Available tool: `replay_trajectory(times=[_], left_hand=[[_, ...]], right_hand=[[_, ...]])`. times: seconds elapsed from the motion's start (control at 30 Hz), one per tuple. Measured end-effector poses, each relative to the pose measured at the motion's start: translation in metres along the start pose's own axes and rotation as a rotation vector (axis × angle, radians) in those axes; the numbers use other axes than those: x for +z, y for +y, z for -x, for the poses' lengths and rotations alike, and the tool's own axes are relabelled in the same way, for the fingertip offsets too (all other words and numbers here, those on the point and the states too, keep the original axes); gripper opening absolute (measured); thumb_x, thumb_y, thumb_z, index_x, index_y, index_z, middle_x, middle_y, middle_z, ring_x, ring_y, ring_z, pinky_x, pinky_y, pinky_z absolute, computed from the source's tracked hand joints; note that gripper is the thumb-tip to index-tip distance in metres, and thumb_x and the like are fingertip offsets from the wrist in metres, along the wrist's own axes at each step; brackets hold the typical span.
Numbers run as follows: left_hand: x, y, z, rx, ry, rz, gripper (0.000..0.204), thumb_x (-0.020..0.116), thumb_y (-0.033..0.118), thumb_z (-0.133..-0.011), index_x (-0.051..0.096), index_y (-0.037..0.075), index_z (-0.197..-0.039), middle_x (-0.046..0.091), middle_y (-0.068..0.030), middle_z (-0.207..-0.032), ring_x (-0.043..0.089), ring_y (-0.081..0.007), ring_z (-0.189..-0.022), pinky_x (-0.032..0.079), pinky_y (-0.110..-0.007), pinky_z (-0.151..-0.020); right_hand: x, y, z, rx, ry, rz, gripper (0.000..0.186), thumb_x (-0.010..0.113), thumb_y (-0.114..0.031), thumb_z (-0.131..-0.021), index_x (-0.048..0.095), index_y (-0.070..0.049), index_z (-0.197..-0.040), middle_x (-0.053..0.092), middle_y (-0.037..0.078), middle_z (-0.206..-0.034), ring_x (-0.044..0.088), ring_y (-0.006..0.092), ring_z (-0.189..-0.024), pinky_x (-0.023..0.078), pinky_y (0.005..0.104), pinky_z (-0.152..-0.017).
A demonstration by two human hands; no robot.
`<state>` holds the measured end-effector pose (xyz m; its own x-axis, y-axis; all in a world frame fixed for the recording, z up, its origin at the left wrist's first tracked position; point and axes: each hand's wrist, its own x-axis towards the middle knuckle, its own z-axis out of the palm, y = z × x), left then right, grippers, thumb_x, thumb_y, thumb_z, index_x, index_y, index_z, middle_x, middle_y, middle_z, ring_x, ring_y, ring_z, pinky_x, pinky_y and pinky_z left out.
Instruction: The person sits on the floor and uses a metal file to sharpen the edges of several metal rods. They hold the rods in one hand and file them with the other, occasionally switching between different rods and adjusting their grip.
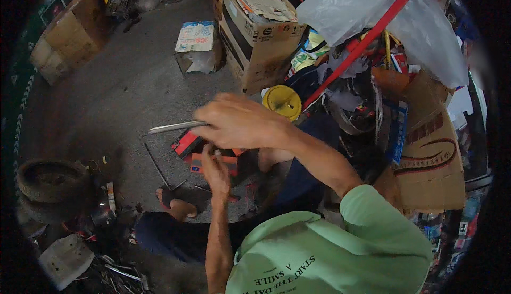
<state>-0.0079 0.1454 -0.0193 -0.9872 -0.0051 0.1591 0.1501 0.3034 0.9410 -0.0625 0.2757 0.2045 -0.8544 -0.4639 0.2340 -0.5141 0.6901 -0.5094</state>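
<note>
In my right hand (239,121), closed and slightly blurred, is a slim silver metal tool (173,127), its shaft pointing left. What kind of tool it is cannot be made out. My left hand (214,174) is just below, its fingers drawn together at a small pale bit; whether they grip it is unclear. Behind that hand lies an orange-red block (198,164) with dark parts. A red and black block (186,144) sits beyond it, partly under my right hand. On the floor to the left rests a thin bent metal rod (157,166).
A dark tyre (53,185) lies at the left, with loose metal tools (120,270) nearer me. Cardboard boxes (266,49) stand ahead. A yellow round lid (282,102), a slanting red pole (367,41), clear plastic sheeting (394,17) and flattened cardboard (431,171) crowd the right.
</note>
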Motion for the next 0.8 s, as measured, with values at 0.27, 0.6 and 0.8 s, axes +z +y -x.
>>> replay_trajectory(times=[0.27, 0.6, 0.8], left_hand=[[0.105, 0.076, 0.033, 0.093, -0.225, -0.039, 0.063, 0.061, 0.004, -0.087, 0.034, -0.001, -0.143, 0.031, -0.0298, -0.148, 0.032, -0.0489, -0.135, 0.030, -0.050, -0.111], [0.141, 0.053, 0.034, -0.012, -0.386, -0.076, 0.080, 0.061, 0.008, -0.085, 0.016, 0.000, -0.151, 0.015, -0.0427, -0.147, 0.031, -0.0575, -0.131, 0.032, -0.053, -0.108], [0.143, 0.046, 0.029, -0.036, -0.354, -0.109, 0.080, 0.063, 0.009, -0.086, 0.017, 0.000, -0.150, 0.021, -0.0421, -0.145, 0.036, -0.0565, -0.127, 0.035, -0.053, -0.105]], right_hand=[[-0.005, 0.076, 0.131, 0.432, 0.187, 0.077, 0.018, 0.061, -0.016, -0.092, 0.060, 0.001, -0.087, 0.060, 0.021, -0.068, 0.062, 0.0381, -0.064, 0.046, 0.0427, -0.055], [0.002, 0.109, 0.156, 0.581, 0.174, 0.076, 0.022, 0.061, -0.017, -0.092, 0.054, 0.001, -0.081, 0.059, 0.024, -0.068, 0.060, 0.0433, -0.065, 0.046, 0.0488, -0.057], [0.004, 0.114, 0.145, 0.553, 0.149, 0.060, 0.024, 0.060, -0.020, -0.093, 0.056, 0.001, -0.081, 0.061, 0.023, -0.070, 0.061, 0.0431, -0.066, 0.046, 0.0494, -0.059]])
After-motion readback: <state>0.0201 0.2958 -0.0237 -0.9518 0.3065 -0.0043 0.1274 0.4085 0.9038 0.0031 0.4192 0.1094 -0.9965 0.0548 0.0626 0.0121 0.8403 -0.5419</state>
